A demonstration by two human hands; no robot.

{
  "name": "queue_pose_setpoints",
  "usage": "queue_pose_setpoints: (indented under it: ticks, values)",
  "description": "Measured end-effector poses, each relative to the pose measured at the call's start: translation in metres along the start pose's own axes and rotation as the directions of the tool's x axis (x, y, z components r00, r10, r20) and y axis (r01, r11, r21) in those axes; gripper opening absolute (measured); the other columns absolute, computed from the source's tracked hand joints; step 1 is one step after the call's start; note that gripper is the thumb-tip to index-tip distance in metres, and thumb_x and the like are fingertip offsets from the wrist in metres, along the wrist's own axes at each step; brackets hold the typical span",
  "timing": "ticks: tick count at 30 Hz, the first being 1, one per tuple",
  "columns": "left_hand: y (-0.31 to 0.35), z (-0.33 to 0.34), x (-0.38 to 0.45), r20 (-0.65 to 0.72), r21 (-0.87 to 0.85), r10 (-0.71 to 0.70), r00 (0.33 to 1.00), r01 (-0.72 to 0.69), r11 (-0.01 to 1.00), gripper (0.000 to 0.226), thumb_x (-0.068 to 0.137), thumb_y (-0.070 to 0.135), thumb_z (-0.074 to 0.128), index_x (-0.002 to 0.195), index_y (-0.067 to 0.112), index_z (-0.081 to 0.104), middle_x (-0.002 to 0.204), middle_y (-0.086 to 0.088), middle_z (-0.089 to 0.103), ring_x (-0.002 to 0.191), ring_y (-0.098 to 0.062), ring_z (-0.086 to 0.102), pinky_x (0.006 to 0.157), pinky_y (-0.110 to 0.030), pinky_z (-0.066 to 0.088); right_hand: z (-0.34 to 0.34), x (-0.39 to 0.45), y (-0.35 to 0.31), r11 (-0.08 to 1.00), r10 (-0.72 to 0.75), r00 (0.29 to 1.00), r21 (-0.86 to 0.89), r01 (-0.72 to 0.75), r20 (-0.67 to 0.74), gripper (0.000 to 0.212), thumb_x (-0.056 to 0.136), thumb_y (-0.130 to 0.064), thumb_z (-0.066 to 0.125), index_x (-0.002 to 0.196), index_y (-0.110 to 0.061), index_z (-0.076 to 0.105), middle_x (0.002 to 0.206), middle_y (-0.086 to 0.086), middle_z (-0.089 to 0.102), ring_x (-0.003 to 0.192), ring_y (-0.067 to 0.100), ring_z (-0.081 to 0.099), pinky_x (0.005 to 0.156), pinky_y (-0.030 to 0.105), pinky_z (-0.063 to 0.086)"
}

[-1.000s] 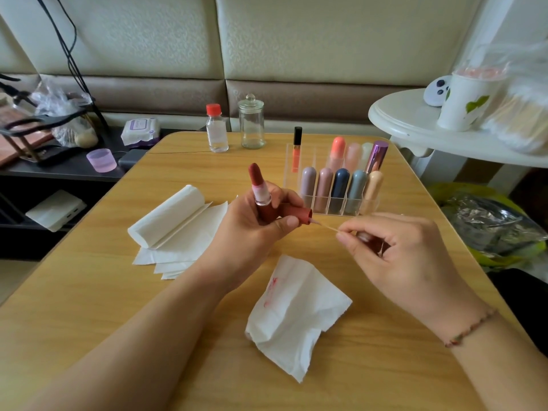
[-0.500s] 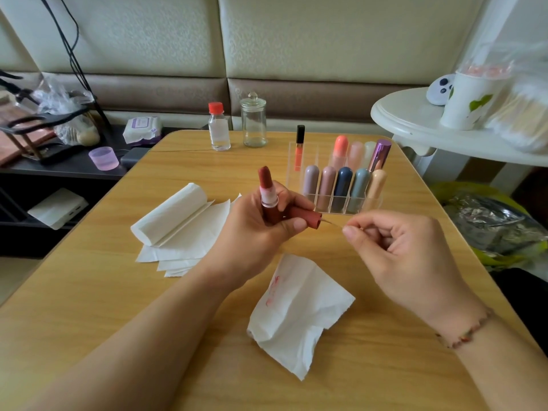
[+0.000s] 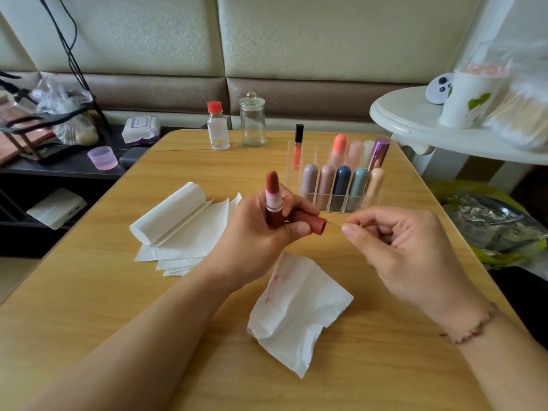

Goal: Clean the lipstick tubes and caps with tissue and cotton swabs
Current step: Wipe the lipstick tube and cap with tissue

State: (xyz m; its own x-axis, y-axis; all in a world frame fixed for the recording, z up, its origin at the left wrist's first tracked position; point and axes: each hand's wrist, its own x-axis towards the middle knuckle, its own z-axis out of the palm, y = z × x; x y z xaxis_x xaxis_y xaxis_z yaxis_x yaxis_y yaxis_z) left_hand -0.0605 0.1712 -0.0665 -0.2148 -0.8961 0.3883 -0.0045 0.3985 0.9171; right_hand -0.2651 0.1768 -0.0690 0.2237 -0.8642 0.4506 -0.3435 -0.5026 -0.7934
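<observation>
table [image 3: 89,292] | left hand [image 3: 252,241] grips tube [image 3: 272,200] upright plus cap [image 3: 310,222], above table | right hand [image 3: 415,256] pinches swab [image 3: 333,224], tip inside cap | advice: twirl gently, steady cap, avoid bullet

Brick-red cap [image 3: 311,223], seemingly pink-smeared tissue [image 3: 296,310]

we saw an uncapped dark red lipstick tube [image 3: 273,200] standing upright over the table, its brick-red cap [image 3: 310,222] lying sideways just beside it with a thin cotton swab [image 3: 334,224] entering the open end; a lipstick-smeared crumpled tissue [image 3: 296,310] lay below.
</observation>
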Motion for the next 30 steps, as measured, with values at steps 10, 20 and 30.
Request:
queue_pose_setpoints:
  ticks: [10, 20, 30]
  values:
    - [-0.012, -0.006, 0.001, -0.021, -0.054, 0.001, 1.000, -0.003, 0.999, 0.029, 0.081, -0.012, 0.062, 0.082, 0.009, 0.042, 0.095, -0.011, 0.071, 0.089, -0.027, 0.072, 0.082, -0.033, 0.055, 0.001, -0.001, -0.002, 0.985, -0.036, 0.990, -0.161, 0.058, 0.138, 0.011, 0.088, -0.017, 0.075, 0.079, -0.021, 0.077, 0.061, 0.004, 0.065, 0.057, 0.019, 0.058, 0.054, 0.030, 0.049]
    - [-0.008, -0.004, 0.000, 0.026, -0.007, -0.015, 1.000, 0.015, 1.000, 0.034, 0.083, -0.013, 0.063, 0.075, 0.014, 0.044, 0.094, -0.005, 0.073, 0.090, -0.022, 0.072, 0.080, -0.026, 0.053, 0.004, -0.001, 0.002, 0.992, 0.010, 1.000, -0.123, -0.011, -0.007, 0.014, 0.087, -0.012, 0.074, 0.076, -0.020, 0.074, 0.056, 0.009, 0.060, 0.051, 0.025, 0.053, 0.049, 0.030, 0.046]
    - [-0.011, 0.000, -0.001, 0.041, -0.035, -0.025, 0.999, 0.027, 0.999, 0.027, 0.081, -0.004, 0.064, 0.075, 0.018, 0.050, 0.093, -0.007, 0.074, 0.091, -0.026, 0.072, 0.083, -0.034, 0.055, 0.003, -0.002, -0.002, 0.996, -0.029, 0.997, -0.083, 0.035, 0.074, 0.010, 0.088, -0.023, 0.073, 0.079, -0.024, 0.076, 0.062, 0.008, 0.065, 0.057, 0.027, 0.057, 0.055, 0.042, 0.048]
